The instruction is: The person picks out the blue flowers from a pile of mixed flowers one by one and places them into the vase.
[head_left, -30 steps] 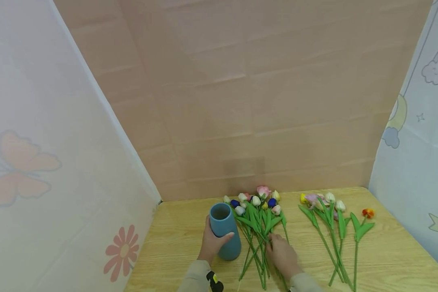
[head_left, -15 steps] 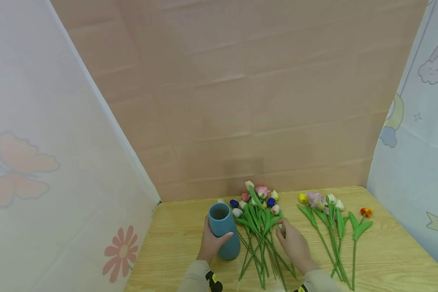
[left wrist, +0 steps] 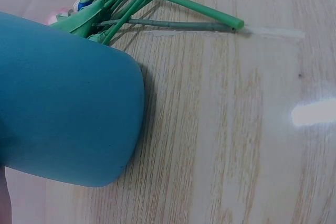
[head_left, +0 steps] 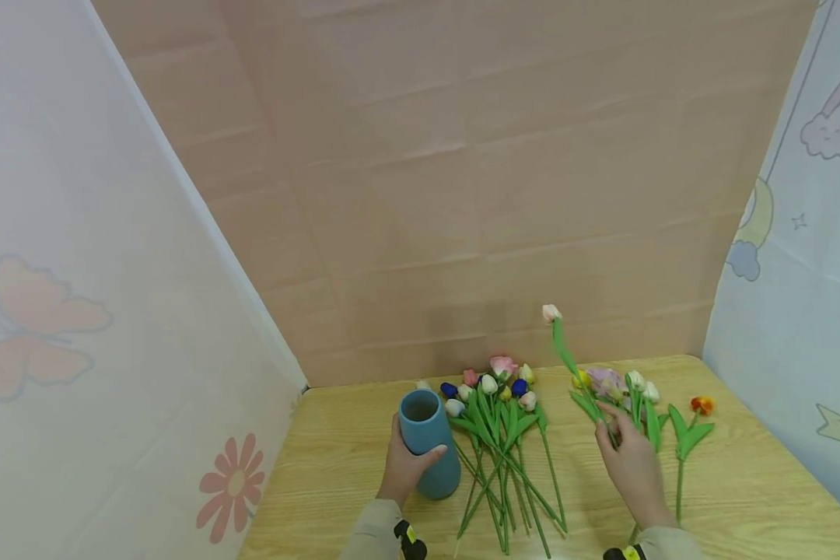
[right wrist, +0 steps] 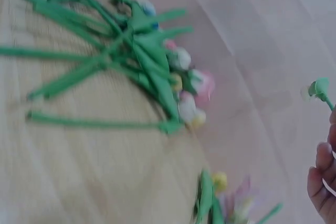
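Note:
With my left hand (head_left: 401, 469) I grip a blue vase (head_left: 435, 455), which stands on the table with its mouth up. In the left wrist view the vase's lower part (left wrist: 68, 103) fills the left side. My right hand (head_left: 633, 467) pinches the stem of an artificial pale pink tulip (head_left: 551, 313) above the right-hand flowers. The bloom points up and away, and fingers hide part of the stem. In the right wrist view only some curled fingers (right wrist: 325, 166) and that tulip's green part (right wrist: 319, 87) show at the edge. Right beside the vase lies a pile of mixed artificial flowers (head_left: 497, 424).
A smaller bunch with a lilac bloom (head_left: 605, 381) and white tulips (head_left: 635, 380) lies on the right. Farther right is one orange flower (head_left: 702, 406). The wooden table (head_left: 343, 435) meets a pinkish-brown backdrop (head_left: 392, 233), with printed white cloths (head_left: 147, 311) at both sides.
My right hand has drawn the pale tulip out of the pile and carried it right and up, over the smaller bunch. The left hand and vase have stayed in place.

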Demonstrator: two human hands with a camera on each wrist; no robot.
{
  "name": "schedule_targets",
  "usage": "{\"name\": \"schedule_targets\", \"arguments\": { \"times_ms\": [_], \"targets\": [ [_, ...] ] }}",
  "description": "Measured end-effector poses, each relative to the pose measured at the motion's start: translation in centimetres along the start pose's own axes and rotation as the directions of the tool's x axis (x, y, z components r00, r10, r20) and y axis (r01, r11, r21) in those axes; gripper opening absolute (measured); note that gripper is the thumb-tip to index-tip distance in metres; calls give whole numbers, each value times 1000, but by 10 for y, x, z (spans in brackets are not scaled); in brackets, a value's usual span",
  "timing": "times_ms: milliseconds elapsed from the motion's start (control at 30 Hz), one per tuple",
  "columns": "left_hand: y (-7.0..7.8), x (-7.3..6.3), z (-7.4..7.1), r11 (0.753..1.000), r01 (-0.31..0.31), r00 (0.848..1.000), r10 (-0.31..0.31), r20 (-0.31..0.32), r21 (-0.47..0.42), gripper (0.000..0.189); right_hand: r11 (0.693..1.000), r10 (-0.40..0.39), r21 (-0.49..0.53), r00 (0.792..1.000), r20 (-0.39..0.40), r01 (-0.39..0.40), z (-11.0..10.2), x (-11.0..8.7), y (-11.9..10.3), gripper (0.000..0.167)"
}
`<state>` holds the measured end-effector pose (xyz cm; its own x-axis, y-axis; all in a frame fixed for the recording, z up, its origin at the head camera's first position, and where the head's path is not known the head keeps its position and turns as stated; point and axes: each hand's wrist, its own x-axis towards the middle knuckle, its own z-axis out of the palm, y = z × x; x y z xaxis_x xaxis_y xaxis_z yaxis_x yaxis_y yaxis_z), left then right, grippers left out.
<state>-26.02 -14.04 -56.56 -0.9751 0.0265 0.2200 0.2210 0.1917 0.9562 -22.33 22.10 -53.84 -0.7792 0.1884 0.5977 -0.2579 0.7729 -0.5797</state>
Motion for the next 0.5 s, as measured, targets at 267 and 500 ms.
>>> {"name": "schedule_targets", "arguments": {
  "times_ms": [267, 500],
  "targets": [
    [3, 0, 0, 1000, 16, 1000, -16, -4, 3, 89, 973, 209, -125, 971, 119, -194, -14, -26, 41, 30],
    [2, 0, 0, 1000, 19, 1000, -19, -10, 1, 90, 921, 384, -180, 876, 292, -344, -19, -43, 68, 38]
  ]
}}
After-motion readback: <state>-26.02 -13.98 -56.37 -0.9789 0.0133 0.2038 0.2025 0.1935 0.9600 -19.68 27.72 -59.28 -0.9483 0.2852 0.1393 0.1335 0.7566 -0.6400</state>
